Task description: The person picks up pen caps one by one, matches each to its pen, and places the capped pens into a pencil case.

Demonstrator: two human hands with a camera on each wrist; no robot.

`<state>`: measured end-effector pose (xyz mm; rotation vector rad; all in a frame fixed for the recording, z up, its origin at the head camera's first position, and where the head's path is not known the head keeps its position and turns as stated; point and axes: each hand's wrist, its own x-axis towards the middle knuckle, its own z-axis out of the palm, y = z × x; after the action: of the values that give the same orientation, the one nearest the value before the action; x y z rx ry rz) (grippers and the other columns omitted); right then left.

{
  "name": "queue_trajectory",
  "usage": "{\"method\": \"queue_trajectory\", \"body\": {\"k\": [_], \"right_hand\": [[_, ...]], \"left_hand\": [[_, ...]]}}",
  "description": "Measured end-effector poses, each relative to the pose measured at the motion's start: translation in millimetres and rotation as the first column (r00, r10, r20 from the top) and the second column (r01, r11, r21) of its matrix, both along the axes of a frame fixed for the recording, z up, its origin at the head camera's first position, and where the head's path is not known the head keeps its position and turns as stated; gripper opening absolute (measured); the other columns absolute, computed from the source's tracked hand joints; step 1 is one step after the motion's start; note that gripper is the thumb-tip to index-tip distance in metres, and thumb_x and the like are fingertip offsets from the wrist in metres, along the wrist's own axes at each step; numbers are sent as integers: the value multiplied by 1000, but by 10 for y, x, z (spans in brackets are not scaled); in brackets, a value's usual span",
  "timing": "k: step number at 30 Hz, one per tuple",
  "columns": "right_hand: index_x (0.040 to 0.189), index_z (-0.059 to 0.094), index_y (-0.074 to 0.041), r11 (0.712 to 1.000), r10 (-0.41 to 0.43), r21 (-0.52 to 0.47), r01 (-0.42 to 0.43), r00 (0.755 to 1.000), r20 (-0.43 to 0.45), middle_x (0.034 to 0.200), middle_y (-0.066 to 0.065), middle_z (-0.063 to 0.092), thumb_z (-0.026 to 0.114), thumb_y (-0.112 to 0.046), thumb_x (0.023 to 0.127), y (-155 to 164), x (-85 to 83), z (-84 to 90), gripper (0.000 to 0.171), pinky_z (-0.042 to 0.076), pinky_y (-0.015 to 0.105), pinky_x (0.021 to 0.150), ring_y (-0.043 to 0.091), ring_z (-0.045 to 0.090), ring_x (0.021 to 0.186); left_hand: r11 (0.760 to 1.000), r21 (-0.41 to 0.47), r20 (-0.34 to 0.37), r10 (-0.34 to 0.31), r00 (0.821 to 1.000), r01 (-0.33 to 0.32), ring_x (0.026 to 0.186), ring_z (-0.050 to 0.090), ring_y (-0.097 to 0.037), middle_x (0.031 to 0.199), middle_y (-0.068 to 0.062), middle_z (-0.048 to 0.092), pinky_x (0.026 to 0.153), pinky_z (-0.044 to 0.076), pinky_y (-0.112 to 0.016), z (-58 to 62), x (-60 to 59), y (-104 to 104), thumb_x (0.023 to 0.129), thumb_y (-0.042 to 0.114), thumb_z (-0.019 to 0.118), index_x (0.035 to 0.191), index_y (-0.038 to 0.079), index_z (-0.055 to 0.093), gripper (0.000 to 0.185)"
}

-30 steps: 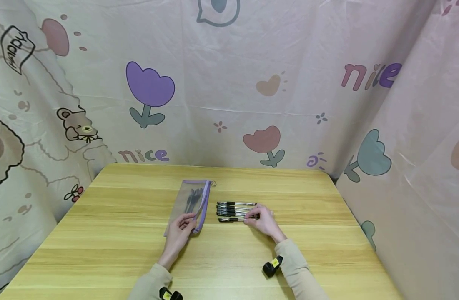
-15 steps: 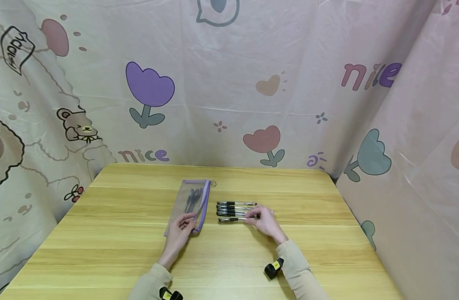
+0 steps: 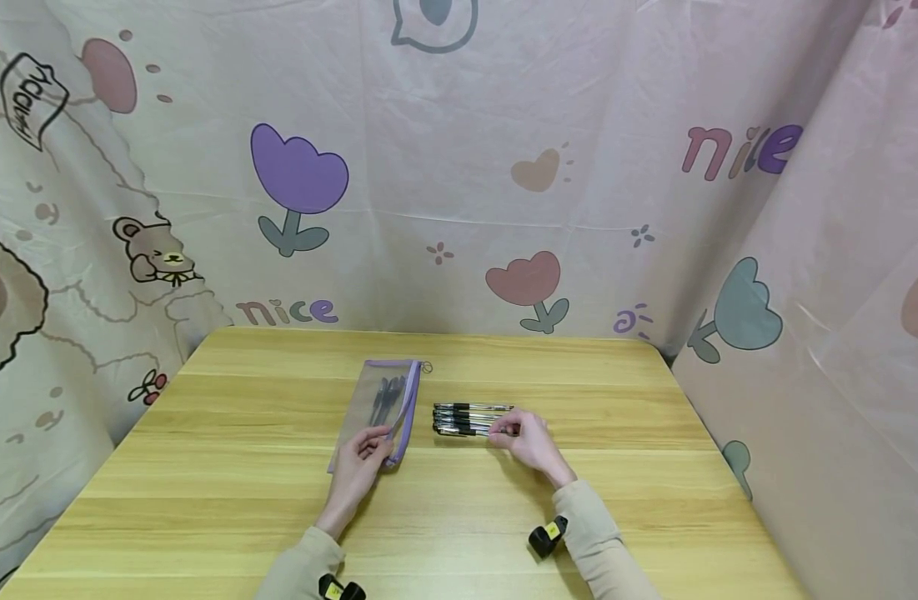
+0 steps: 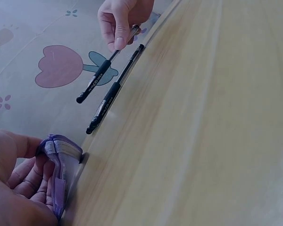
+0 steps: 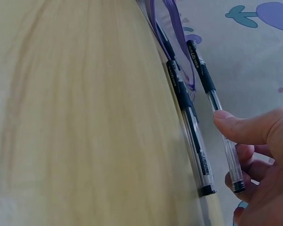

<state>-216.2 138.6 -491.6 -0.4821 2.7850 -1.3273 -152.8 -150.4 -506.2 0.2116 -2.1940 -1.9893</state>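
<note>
A clear pencil pouch with purple trim (image 3: 381,406) lies on the wooden table (image 3: 226,467) with a few dark pens inside. My left hand (image 3: 374,451) grips its near end, fingers curled round the purple edge (image 4: 56,157). Right of the pouch lies a row of several black-capped clear pens (image 3: 466,410). My right hand (image 3: 501,434) pinches one pen (image 4: 98,79) by its back end and holds it just above the table, tip toward the pouch. In the right wrist view the held pen (image 5: 211,96) hangs beside another pen (image 5: 189,123) lying flat.
A printed cloth backdrop (image 3: 459,183) closes in the table at the back and on both sides. Wrist cameras (image 3: 544,533) sit on both beige sleeves. The table's right edge (image 3: 699,417) runs close to the cloth.
The nearest pen of the row, which lay on the table under my right fingers, is now lifted slightly and drawn toward the other pens. The left hand has stayed on the pouch.
</note>
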Motion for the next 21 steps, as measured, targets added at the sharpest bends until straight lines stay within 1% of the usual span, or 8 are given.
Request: {"method": "queue_trajectory", "body": {"k": [2,6,11,16,18,21], "right_hand": [[89,76,-14,1000,2,-3,-2,1000,8,84,-1,62,78,-13,85,-6,-1,1,5,38,21,68,9,48,75],[90,76,-12,1000,13,-10,-13,1000,28,81,0,59,77,-11,86,-22,0,26,5,37,20,67,11,47,74],[96,75,-10,999,26,-24,-25,998,60,80,-1,57,74,-10,88,-43,-8,58,7,39,19,65,11,47,74],[97,74,-6,997,70,-37,-68,996,50,76,-2,53,71,-10,90,-80,-31,103,9,39,18,63,8,46,70],[97,74,-5,996,88,-36,-86,995,37,74,-2,53,70,-10,91,-96,-42,123,9,39,18,61,7,45,67],[99,73,-3,993,110,-36,-109,993,42,75,-1,54,69,-10,92,-113,-58,150,11,39,18,61,6,45,67]], "left_hand": [[1000,4,1,-1,1000,1,71,58,2,90,-6,69,66,49,-13,7,3,-1,92,1,66,122,-9,63,32],[1000,4,17,-3,1000,3,72,58,2,92,-8,69,67,49,-13,2,-5,-8,92,1,66,122,-9,63,32],[1000,0,23,-4,1000,4,72,58,2,93,-9,69,68,49,-13,-6,-8,-13,93,1,65,123,-9,63,32],[1000,-12,13,5,1000,-5,72,59,2,89,-4,68,67,49,-13,-18,-15,-8,92,0,65,120,-8,64,29],[1000,-20,15,7,1000,-7,72,59,1,89,-4,68,68,50,-14,-21,-18,-8,92,1,65,120,-7,65,29],[1000,-27,22,2,1000,-1,73,59,1,91,-7,69,68,50,-14,-21,-17,-8,93,2,65,120,-7,65,29]]}}
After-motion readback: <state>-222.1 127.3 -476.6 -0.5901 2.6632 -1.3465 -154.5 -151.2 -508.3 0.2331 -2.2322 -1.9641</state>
